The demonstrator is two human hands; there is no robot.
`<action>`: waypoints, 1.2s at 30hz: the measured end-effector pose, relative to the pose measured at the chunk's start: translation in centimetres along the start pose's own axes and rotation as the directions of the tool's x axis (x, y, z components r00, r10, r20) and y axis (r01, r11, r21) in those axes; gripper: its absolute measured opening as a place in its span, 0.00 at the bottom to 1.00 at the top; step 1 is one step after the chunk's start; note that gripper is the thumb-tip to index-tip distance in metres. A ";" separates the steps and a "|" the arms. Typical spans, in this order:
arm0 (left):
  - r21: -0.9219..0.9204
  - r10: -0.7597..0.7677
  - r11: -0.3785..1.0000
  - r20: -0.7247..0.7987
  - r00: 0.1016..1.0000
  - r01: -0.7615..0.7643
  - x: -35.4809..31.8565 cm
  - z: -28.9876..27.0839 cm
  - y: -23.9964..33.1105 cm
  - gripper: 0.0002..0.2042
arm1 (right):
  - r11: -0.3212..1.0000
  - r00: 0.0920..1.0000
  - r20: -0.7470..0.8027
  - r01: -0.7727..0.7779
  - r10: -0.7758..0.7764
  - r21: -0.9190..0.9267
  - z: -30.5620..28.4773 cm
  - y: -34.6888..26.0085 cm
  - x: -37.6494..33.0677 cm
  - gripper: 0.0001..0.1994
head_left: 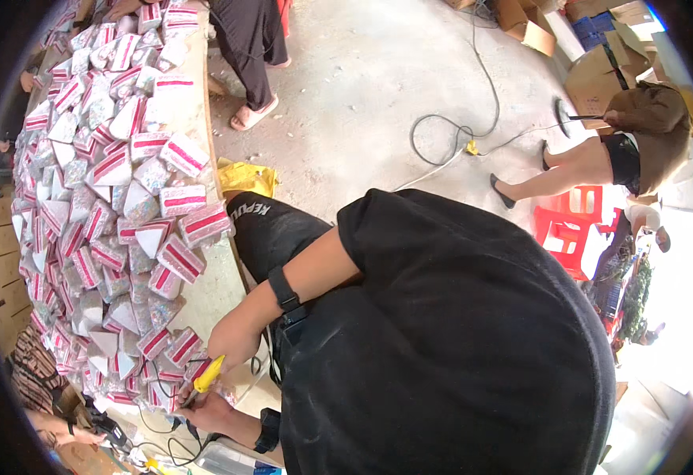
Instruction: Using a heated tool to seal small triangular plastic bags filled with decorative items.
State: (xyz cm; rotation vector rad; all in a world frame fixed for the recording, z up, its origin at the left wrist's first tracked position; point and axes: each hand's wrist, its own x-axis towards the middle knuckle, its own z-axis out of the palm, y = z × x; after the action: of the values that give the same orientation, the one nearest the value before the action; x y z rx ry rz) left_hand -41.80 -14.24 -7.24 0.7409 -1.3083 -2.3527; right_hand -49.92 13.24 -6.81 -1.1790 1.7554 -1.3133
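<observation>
While the big heap of glittery wedge-shaped pieces with pink-and-white striped sides (109, 206) filled the left of the frame, the right hand (234, 339) gripped a yellow-handled tool (206, 375) at lower left; the left hand (208, 412) pinched something small at its tip. Steadying that tip closely seemed wise.

It is bright daytime. The strongest light comes from the right side, where the picture turns white and washed out. The concrete floor (378, 71) looks pale and sunny. The person's black shirt (449, 340) is very dark, so its folds are hard to see. Soft shadows lie under the table edge (220, 261). The picture is round, with black corners. Straight lines bend near the rim, and things there look squashed and a bit fuzzy.
</observation>
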 end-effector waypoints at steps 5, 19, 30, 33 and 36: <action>-0.013 0.051 0.999 -0.088 0.995 -0.053 -0.5 0.5 -0.3 0.14 | 1.000 1.000 -0.019 0.016 -0.016 -0.019 0.5 0.0 0.2 0.21; -0.043 0.078 0.996 0.035 0.996 -0.077 -0.4 -0.8 -0.1 0.15 | 0.999 0.999 0.008 -0.037 0.037 -0.011 0.9 -0.1 0.3 0.21; -0.059 0.076 0.996 0.209 0.975 -0.065 -1.9 0.5 -0.3 0.13 | 0.999 0.999 -0.002 -0.040 0.040 -0.037 0.9 -0.5 0.2 0.21; -0.093 0.046 0.995 0.220 0.975 -0.026 -1.9 0.7 -0.2 0.20 | 0.999 0.999 0.001 -0.036 0.036 -0.036 0.8 -0.6 0.1 0.21; -0.162 -0.027 0.984 0.290 0.957 0.077 -1.6 0.9 -0.6 0.19 | 0.997 0.997 -0.026 -0.067 0.066 -0.039 0.6 -0.6 -0.5 0.21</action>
State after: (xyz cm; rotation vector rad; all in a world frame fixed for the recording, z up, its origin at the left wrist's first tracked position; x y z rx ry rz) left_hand -41.06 -12.45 -6.86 0.3960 -1.1837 -2.6521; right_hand -49.08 13.38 -6.42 -1.1203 1.8304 -1.2650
